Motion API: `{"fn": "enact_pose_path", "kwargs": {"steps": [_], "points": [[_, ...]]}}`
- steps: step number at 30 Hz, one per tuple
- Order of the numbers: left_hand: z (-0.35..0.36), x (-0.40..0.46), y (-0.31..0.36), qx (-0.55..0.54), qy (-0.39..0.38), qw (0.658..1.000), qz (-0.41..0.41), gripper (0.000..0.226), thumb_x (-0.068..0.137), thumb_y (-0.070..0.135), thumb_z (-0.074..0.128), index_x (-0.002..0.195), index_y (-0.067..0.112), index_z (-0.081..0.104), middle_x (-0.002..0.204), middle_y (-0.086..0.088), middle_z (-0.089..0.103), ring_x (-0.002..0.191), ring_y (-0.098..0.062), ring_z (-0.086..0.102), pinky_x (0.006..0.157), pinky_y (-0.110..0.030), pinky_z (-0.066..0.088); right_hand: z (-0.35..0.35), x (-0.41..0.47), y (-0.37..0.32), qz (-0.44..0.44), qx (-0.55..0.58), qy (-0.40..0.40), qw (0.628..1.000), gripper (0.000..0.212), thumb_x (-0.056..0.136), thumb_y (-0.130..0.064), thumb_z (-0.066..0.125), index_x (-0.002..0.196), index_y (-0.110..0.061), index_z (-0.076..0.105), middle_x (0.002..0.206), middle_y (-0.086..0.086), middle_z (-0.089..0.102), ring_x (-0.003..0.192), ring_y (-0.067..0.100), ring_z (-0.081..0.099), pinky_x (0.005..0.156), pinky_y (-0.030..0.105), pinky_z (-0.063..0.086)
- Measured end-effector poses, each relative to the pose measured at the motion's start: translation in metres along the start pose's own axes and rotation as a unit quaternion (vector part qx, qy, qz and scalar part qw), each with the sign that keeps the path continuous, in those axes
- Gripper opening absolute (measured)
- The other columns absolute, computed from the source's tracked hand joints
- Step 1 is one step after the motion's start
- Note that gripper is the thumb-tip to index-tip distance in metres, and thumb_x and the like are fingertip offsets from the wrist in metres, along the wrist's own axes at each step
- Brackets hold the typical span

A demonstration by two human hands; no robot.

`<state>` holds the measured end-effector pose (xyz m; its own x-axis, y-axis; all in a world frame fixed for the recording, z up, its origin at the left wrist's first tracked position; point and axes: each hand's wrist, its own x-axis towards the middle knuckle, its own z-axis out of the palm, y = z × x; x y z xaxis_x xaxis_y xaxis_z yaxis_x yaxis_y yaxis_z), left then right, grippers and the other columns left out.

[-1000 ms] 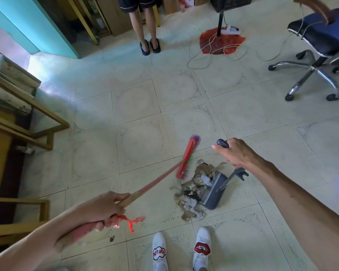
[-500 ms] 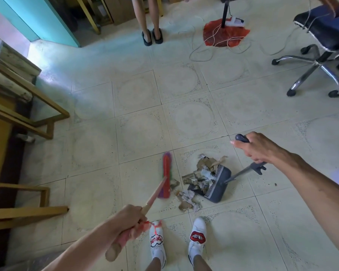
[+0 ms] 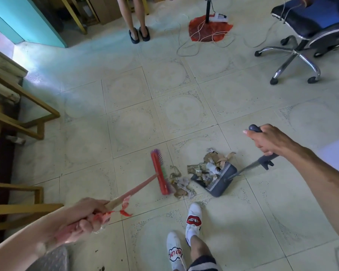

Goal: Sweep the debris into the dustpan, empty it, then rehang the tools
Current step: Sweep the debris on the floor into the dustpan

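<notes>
Red plastic forms the head of the broom (image 3: 160, 173), which rests on the pale tiled floor (image 3: 129, 133) in the head view, its bristles touching a small loose clump of debris (image 3: 181, 185) just to its right. The left hand (image 3: 84, 220) has its grip closed around the upper end of the broom's pinkish handle, where a red ribbon (image 3: 123, 211) is tied. More brown and grey debris lies piled in and over the mouth of the dark grey dustpan (image 3: 216, 178), which sits on the floor near the broom head with its open side facing the broom. The right hand (image 3: 268, 139) has its grip closed around the top of the dustpan's long upright handle. Two white shoes (image 3: 193, 220) stand just below the loose clump. At the far side of the floor another person's legs in dark sandals (image 3: 138, 35) are visible, a red mat (image 3: 209, 30) with a tangle of white cord lies beside them, and an office chair (image 3: 309, 36) stands at the upper right. Wooden frames (image 3: 24, 118) line the left edge.
</notes>
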<state>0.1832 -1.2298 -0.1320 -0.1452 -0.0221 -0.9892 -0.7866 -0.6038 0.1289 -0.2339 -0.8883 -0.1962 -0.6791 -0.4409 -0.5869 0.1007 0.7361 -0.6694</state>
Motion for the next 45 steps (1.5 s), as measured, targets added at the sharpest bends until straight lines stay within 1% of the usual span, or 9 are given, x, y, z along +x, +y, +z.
{"fn": "enact_pose_path", "kwargs": {"steps": [7, 11, 15, 20, 22, 29, 36, 40, 45], "points": [[0.062, 0.008, -0.062, -0.005, -0.019, 1.000, -0.001, 0.024, 0.101, 0.002, 0.034, 0.085, 0.003, 0.052, 0.052, -0.011, 0.046, 0.023, -0.008, 0.033, 0.021, -0.009, 0.022, 0.005, -0.068, 0.053, 0.040, 0.063, 0.009, 0.997, 0.046, 0.095, -0.039, 0.059, 0.061, -0.022, 0.033, 0.041, -0.007, 0.028, 0.031, 0.011, 0.021, 0.037, 0.017, 0.023], [0.109, 0.015, -0.063, 0.154, 0.019, 0.987, 0.043, 0.032, 0.098, 0.001, 0.032, 0.070, 0.007, 0.046, 0.050, -0.006, 0.043, 0.025, -0.005, 0.030, 0.023, -0.012, 0.019, 0.004, -0.091, 0.072, 0.046, 0.072, -0.022, 0.996, 0.047, 0.097, -0.038, 0.058, 0.064, -0.023, 0.028, 0.045, -0.006, 0.025, 0.036, 0.010, 0.017, 0.039, 0.017, 0.019], [0.142, 0.023, -0.051, 0.321, 0.034, 0.940, 0.107, 0.016, 0.097, -0.005, 0.039, 0.100, 0.002, 0.054, 0.051, -0.004, 0.053, 0.028, -0.006, 0.040, 0.028, -0.015, 0.028, 0.011, -0.095, 0.074, 0.023, 0.044, -0.002, 0.999, 0.047, 0.092, -0.043, 0.062, 0.062, -0.022, 0.033, 0.043, -0.007, 0.032, 0.034, 0.011, 0.022, 0.038, 0.016, 0.023], [0.107, 0.006, -0.033, 0.401, 0.042, 0.913, 0.070, 0.029, 0.102, 0.021, 0.043, 0.081, 0.016, 0.062, 0.047, -0.001, 0.056, 0.032, -0.012, 0.039, 0.029, -0.019, 0.031, 0.028, -0.090, 0.070, -0.029, -0.037, 0.069, 0.996, 0.049, 0.081, -0.059, 0.059, 0.056, -0.018, 0.043, 0.045, -0.002, 0.043, 0.033, 0.013, 0.034, 0.040, 0.021, 0.032], [0.098, 0.003, -0.034, 0.422, 0.065, 0.901, 0.077, 0.018, 0.100, 0.021, 0.046, 0.102, 0.024, 0.063, 0.047, -0.001, 0.059, 0.030, -0.010, 0.043, 0.028, -0.019, 0.032, 0.033, -0.089, 0.070, -0.047, -0.085, 0.088, 0.991, 0.052, 0.082, -0.060, 0.055, 0.054, -0.017, 0.046, 0.047, 0.000, 0.048, 0.035, 0.014, 0.040, 0.043, 0.024, 0.035], [0.153, 0.081, -0.045, 0.607, 0.184, 0.749, 0.189, 0.048, 0.087, -0.004, 0.043, 0.134, 0.006, 0.049, 0.069, -0.003, 0.056, 0.040, -0.007, 0.049, 0.029, -0.013, 0.036, 0.039, -0.098, 0.072, -0.079, -0.108, 0.114, 0.985, 0.057, 0.091, -0.049, 0.059, 0.046, -0.022, 0.037, 0.040, -0.009, 0.034, 0.026, 0.003, 0.031, 0.031, 0.011, 0.028], [0.203, 0.092, -0.089, 0.633, 0.083, 0.760, 0.121, 0.033, 0.085, -0.002, 0.046, 0.116, 0.009, 0.048, 0.068, 0.002, 0.055, 0.036, -0.003, 0.053, 0.029, -0.014, 0.039, 0.034, -0.109, 0.060, -0.075, -0.116, 0.111, 0.984, 0.056, 0.095, -0.043, 0.058, 0.049, -0.019, 0.037, 0.047, -0.002, 0.038, 0.042, 0.014, 0.037, 0.043, 0.024, 0.030], [0.191, 0.070, -0.110, 0.513, 0.007, 0.854, 0.082, 0.034, 0.091, 0.004, 0.043, 0.121, 0.015, 0.052, 0.047, 0.003, 0.060, 0.029, -0.007, 0.049, 0.030, -0.020, 0.039, 0.029, -0.110, 0.063, -0.078, -0.110, 0.102, 0.986, 0.056, 0.095, -0.046, 0.057, 0.050, -0.019, 0.038, 0.046, -0.002, 0.040, 0.041, 0.014, 0.039, 0.044, 0.024, 0.030], [0.182, 0.051, -0.109, 0.493, -0.044, 0.864, 0.095, 0.048, 0.093, 0.004, 0.047, 0.135, 0.029, 0.046, 0.049, 0.003, 0.061, 0.035, -0.007, 0.050, 0.030, -0.018, 0.039, 0.023, -0.106, 0.068, -0.081, -0.096, 0.110, 0.986, 0.057, 0.092, -0.050, 0.056, 0.046, -0.021, 0.040, 0.036, -0.010, 0.042, 0.034, 0.005, 0.040, 0.040, 0.021, 0.031]]}}
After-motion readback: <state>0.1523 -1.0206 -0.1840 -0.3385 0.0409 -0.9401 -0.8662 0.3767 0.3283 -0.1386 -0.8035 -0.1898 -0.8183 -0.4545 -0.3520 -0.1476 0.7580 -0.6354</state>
